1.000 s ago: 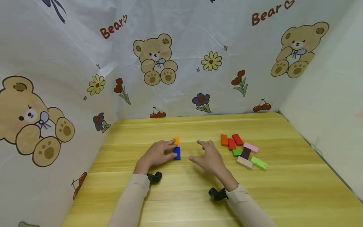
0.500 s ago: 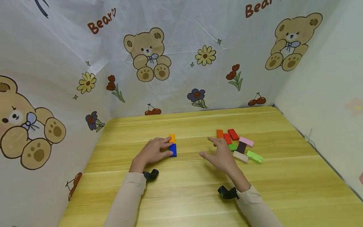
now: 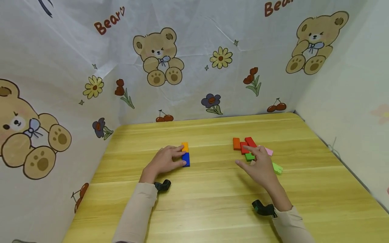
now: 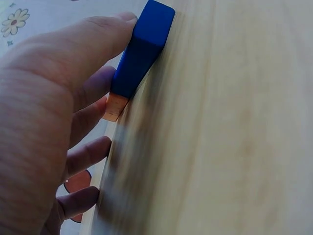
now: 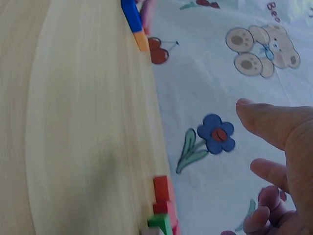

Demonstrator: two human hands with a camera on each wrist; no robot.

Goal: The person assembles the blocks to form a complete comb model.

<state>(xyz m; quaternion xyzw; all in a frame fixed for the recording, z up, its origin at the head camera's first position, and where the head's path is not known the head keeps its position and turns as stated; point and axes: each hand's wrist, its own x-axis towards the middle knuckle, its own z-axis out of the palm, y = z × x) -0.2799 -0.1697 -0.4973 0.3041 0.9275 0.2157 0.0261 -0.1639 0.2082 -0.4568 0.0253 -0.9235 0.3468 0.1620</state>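
A blue block [image 3: 186,160] and an orange block [image 3: 185,146] lie end to end in a line on the left half of the table. My left hand [image 3: 165,159] rests beside them, its fingertips touching their left side. In the left wrist view the thumb lies along the blue block [image 4: 146,44], the orange block [image 4: 116,106] behind it. Spread and holding nothing, my right hand [image 3: 262,168] hovers over the near side of a loose group of blocks, among them a green block [image 3: 249,157] and a red block [image 3: 244,147]. It hides the dark brown block and most of the beige one.
Around the group lie an orange-red block [image 3: 236,144], a second red block [image 3: 250,142], a pink block [image 3: 268,151] and a light green block [image 3: 277,168]. A bear-print cloth [image 3: 188,101] rises behind the wooden table [image 3: 212,199].
My right hand has moved right, from near the blue block to over the block group. The left hand stays at the blue and orange blocks. The head view has shifted slightly.
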